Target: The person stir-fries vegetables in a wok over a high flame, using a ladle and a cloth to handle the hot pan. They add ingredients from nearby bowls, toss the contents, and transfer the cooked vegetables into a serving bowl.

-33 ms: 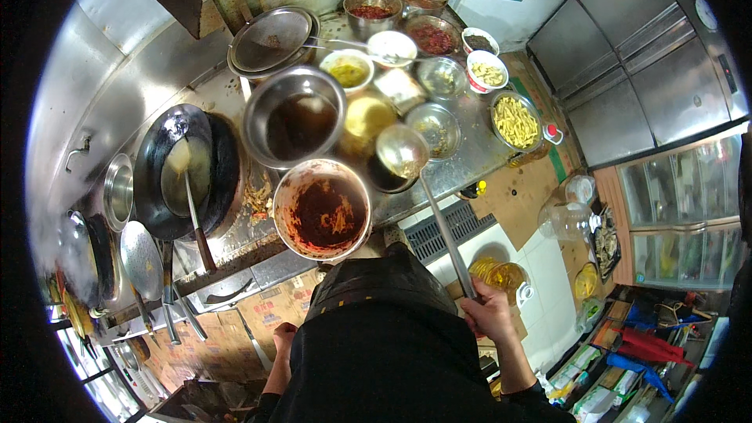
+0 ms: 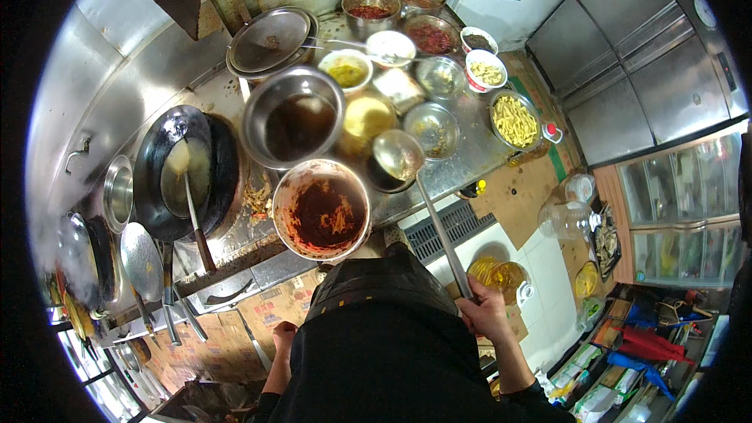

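My right hand is closed round the handle end of a long metal ladle. Its round bowl hangs over the counter, partly covering a dark pot. Beside my body at the left, my left hand is curled closed, and nothing shows in it. In front of me stands a white tub with dark red paste inside. Behind it is a large steel basin of brown liquid. A pot of yellow liquid sits right of the basin.
At the left, a black wok holds liquid and a wooden-handled ladle. Steam rises beyond it. Bowls of ingredients, including yellow strips, line the counter's back and right. An oil jug stands on the floor near my right hand. Steel cabinets stand at right.
The ladle's bowl has shifted slightly to the left, and my right hand slightly with it. My left hand has stayed in place.
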Tool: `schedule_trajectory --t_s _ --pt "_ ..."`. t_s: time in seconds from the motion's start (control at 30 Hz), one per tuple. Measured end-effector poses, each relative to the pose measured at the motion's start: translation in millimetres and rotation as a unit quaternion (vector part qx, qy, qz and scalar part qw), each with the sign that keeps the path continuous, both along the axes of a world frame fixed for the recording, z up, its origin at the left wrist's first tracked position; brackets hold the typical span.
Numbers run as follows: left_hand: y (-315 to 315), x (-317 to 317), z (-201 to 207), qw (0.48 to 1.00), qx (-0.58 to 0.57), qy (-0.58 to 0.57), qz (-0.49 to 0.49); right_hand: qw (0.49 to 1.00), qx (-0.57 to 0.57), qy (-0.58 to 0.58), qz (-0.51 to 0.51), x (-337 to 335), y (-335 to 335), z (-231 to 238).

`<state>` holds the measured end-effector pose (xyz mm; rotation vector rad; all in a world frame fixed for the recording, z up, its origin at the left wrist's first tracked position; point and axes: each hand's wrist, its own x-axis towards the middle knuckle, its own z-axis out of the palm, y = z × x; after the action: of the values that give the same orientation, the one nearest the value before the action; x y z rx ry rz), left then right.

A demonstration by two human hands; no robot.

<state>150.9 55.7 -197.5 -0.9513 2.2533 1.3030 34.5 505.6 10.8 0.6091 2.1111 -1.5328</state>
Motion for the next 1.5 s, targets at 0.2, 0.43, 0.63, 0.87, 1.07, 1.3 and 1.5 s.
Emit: schedule_trajectory --t_s 0.2,0.43,0.63,0.87,1.07,1.3,1.5 --pt "14 -36 34 0.999 0.025 -0.027 0.032 0.997 0.045 0.045 0.049 -8 -9 -16" --pt "24 -14 23 0.999 0.014 -0.035 0.001 0.995 0.038 0.043 0.08 -25 5 -21" --pt "51 9 17 0.998 -0.034 -0.059 -0.002 0.998 -0.063 -0.011 0.027 -37 27 16" --pt "114 19 4 0.95 0.133 -0.085 0.268 0.964 -0.235 -0.124 0.003 -99 57 64" --pt "170 38 26 0.982 -0.106 0.0 0.156 0.89 -0.439 -0.105 0.068 -151 27 38" --pt "255 154 21 0.903 -0.057 -0.167 0.392 0.781 -0.48 -0.374 0.137 -197 -62 31" --pt "259 184 -2 0.804 -0.067 -0.074 0.587 0.682 -0.595 -0.384 0.184 -163 -183 45"
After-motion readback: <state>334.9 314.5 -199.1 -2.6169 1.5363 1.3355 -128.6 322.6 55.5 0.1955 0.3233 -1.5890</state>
